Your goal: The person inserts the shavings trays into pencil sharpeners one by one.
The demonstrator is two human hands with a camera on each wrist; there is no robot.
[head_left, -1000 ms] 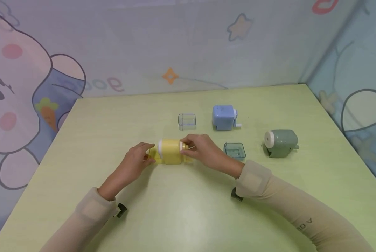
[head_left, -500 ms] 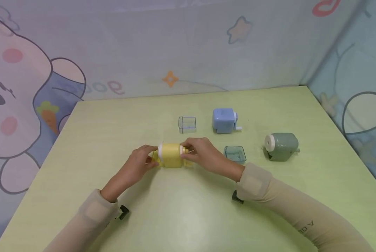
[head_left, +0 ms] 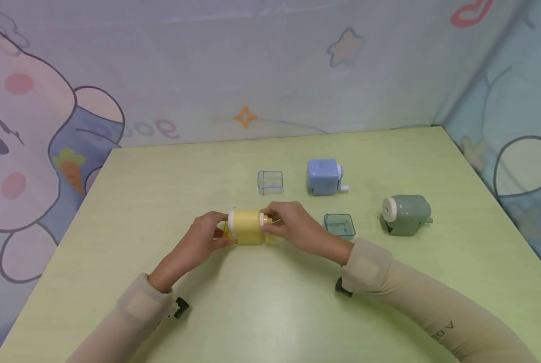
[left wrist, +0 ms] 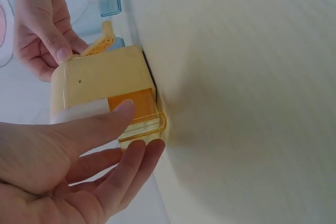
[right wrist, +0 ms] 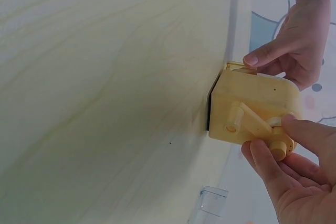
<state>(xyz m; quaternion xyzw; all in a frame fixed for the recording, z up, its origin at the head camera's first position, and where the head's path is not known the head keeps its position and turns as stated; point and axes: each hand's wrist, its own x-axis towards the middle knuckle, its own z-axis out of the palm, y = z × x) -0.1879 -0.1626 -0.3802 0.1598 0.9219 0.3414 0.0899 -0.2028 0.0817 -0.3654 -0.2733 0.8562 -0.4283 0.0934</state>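
A yellow crank pencil sharpener (head_left: 248, 228) stands on the table between the two hands, its white face toward the left. My left hand (head_left: 201, 234) pinches a see-through yellow drawer (left wrist: 140, 124) between thumb and fingers; the drawer sits partly inside the sharpener's lower opening. At the other end, my right hand (head_left: 295, 224) holds the sharpener by the white collar and knob at the base of its crank (right wrist: 252, 116). The crank's handle hangs down toward the table in the right wrist view.
Behind stand a blue sharpener (head_left: 322, 176) and a clear, blue-edged drawer (head_left: 270, 182). To the right are a teal see-through drawer (head_left: 339, 225) and a dark green sharpener (head_left: 406, 215) with a white face. A printed cloth (head_left: 198, 65) hangs behind the table.
My left hand has moved right with the yellow drawer, which has gone deeper into the sharpener. The right hand has kept its hold. The whole head view has shifted slightly.
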